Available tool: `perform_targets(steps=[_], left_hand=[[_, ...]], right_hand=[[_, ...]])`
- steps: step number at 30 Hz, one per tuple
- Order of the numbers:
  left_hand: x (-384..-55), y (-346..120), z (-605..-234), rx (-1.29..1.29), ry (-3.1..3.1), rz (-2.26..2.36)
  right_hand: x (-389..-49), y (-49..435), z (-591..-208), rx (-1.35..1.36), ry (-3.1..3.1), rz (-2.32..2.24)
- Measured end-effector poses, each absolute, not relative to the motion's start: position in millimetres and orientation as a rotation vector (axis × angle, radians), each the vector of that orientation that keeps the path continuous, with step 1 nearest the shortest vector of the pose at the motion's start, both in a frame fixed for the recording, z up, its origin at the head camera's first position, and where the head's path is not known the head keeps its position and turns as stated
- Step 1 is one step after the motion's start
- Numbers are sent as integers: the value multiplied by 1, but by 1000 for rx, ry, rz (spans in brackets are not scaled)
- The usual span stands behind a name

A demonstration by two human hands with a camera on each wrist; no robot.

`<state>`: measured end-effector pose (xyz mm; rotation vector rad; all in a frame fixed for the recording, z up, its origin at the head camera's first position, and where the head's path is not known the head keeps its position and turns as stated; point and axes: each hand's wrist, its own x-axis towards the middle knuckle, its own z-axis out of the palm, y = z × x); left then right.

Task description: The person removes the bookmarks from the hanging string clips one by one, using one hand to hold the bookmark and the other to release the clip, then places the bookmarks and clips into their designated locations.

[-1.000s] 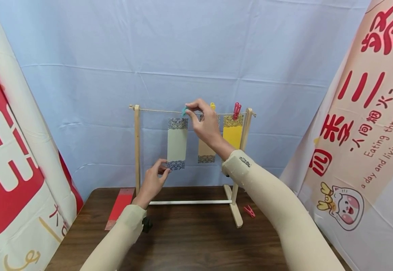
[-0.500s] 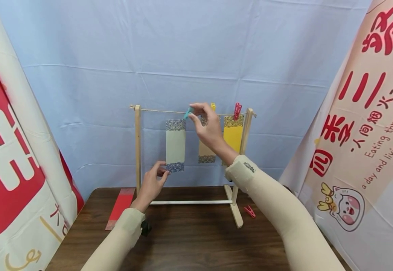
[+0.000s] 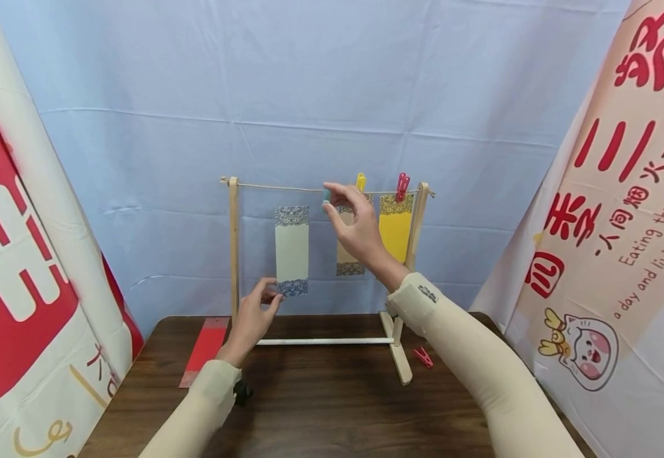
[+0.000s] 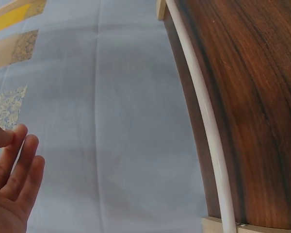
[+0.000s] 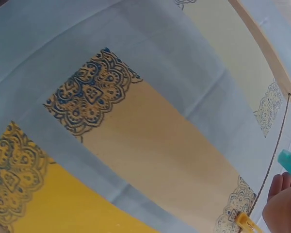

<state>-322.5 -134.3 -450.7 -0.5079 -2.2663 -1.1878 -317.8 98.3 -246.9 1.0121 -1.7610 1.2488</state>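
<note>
Between the thumb and fingertips of my left hand (image 3: 254, 318) is the lower left corner of a pale card (image 3: 292, 251) with blue lace-pattern ends. The card stands upright, its top edge below the string (image 3: 277, 186) of a wooden stand. My right hand (image 3: 360, 222) pinches a teal clothespin (image 3: 326, 193) at string height, to the right of the card and apart from it. In the right wrist view, the teal clothespin (image 5: 290, 164) shows close to the string. The left wrist view shows my left fingers (image 4: 20, 165) beside the card's patterned end (image 4: 10, 107).
A tan card (image 3: 349, 254) hangs by a yellow clothespin (image 3: 360, 182), partly behind my right hand. Beside it a yellow card (image 3: 395, 232) hangs by a red clothespin (image 3: 403, 184). On the table lie a red card (image 3: 206, 343) and a pink clothespin (image 3: 423, 357).
The pale card, held by my left hand, has shifted down and left, away from the string. My right hand has moved right and slightly down with the teal clothespin, widening the gap between them.
</note>
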Motion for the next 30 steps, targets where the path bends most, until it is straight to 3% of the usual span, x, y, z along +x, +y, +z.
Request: perform_targets(steps=[14, 21, 30], left_hand=[[-314, -145, -465, -476, -2309, -1198], [-310, -147, -471, -471, -2308, -1181], [-304, -149, -476, -437, -2334, -1175]], right_hand=[[-318, 110, -267, 980, -1816, 1244], [-348, 129, -293, 966, -1831, 1308], [-345, 135, -307, 953, -1804, 1332]])
